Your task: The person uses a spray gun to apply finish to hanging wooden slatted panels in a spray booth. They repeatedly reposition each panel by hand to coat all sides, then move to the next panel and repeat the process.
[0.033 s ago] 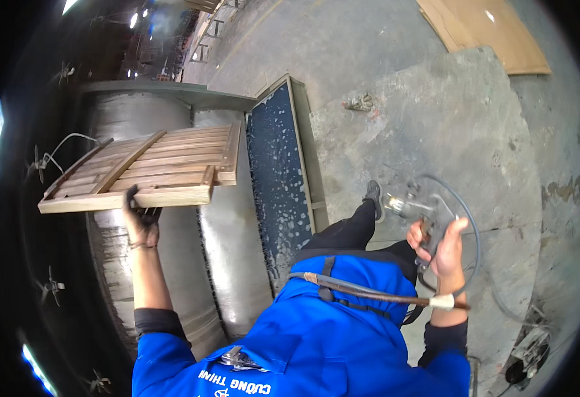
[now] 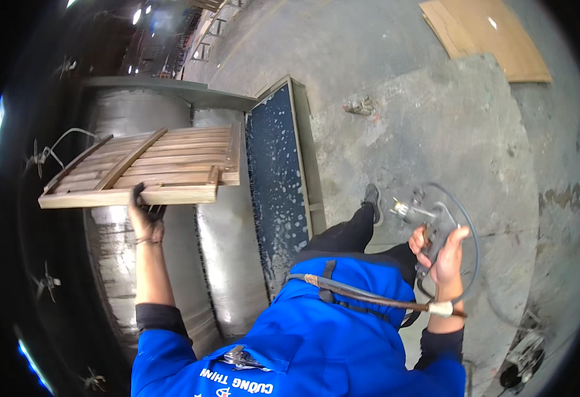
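Note:
A slatted wooden panel (image 2: 187,159) with cross battens is held out on the left, over the metal surface. My left hand (image 2: 146,221), in a dark fingertip covering, grips its near rail from below, with the fingers partly hidden behind the wood. On the right, away from the panel, my right hand (image 2: 447,258) is wrapped round the handle of a spray gun (image 2: 439,223). The gun's metal nozzle end points left, toward my shoe. A thin grey hose (image 2: 473,255) loops from the gun past my wrist.
Beneath the panel lies a curved sheet-metal surface (image 2: 227,264), bordered by a trough (image 2: 276,152) with a speckled dark-blue bottom. A glove (image 2: 359,106) lies on the concrete floor. Brown sheets (image 2: 495,43) lie at the far right. A thicker hose (image 2: 362,296) crosses my waist.
The panel's near rail has tilted slightly, its right end rising. My right hand and the spray gun have moved a little down and to the right. Both grips stay the same.

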Action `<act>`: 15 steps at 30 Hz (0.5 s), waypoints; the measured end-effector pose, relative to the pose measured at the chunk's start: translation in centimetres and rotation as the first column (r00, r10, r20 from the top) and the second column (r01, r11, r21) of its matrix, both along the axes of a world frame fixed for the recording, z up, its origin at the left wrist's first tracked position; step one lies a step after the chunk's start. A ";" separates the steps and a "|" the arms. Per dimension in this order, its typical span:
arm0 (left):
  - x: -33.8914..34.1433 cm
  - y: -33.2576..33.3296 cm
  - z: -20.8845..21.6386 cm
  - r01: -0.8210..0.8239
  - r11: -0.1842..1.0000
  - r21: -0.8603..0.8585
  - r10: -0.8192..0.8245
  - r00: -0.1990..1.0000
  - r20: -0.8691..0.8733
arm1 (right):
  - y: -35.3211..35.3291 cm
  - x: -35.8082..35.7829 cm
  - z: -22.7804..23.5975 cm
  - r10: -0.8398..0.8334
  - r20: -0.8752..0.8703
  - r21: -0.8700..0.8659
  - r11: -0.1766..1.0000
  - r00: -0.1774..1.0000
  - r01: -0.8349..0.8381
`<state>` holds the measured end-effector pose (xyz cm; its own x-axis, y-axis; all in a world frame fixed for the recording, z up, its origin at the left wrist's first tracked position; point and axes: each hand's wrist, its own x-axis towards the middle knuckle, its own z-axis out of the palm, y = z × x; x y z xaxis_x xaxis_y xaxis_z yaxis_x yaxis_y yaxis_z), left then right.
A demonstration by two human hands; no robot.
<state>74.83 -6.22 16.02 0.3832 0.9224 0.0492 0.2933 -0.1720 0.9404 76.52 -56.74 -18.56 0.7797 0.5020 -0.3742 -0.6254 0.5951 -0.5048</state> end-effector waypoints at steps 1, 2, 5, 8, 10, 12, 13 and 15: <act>-0.4 1.6 -1.6 -0.014 1.000 -0.012 0.014 1.000 -0.008 | -0.2 -0.4 0.3 -0.013 -0.055 -0.051 0.999 0.998 0.010; -0.7 3.1 -3.0 -0.034 0.999 -0.027 0.034 0.999 0.005 | 0.3 -0.7 0.7 -0.139 -0.068 -0.094 0.987 0.988 0.133; -0.9 6.2 -7.8 -0.164 0.987 0.002 0.163 0.986 0.045 | 0.8 -0.4 2.5 -0.154 0.050 -0.359 0.919 0.987 0.162; -0.7 8.8 -9.9 -0.275 0.955 0.112 0.277 0.961 0.001 | 2.3 0.4 5.5 0.005 0.235 -0.637 0.756 0.972 0.150; -1.2 10.8 -10.3 -0.373 0.916 0.149 0.381 0.924 -0.031 | 4.3 0.8 7.8 -0.009 0.326 -0.628 0.745 0.945 0.223; -2.8 12.0 -10.8 -0.462 0.847 0.262 0.494 0.866 -0.070 | 6.3 1.3 10.1 -0.050 0.297 -0.641 0.730 0.953 0.238; -3.8 12.8 -10.9 -0.476 0.840 0.260 0.509 0.857 -0.076 | 7.3 1.8 11.1 -0.028 0.300 -0.654 0.722 0.954 0.226; -6.7 13.5 -11.3 -0.490 0.832 0.259 0.524 0.848 -0.079 | 8.6 2.2 13.0 0.009 0.339 -0.643 0.732 0.941 0.224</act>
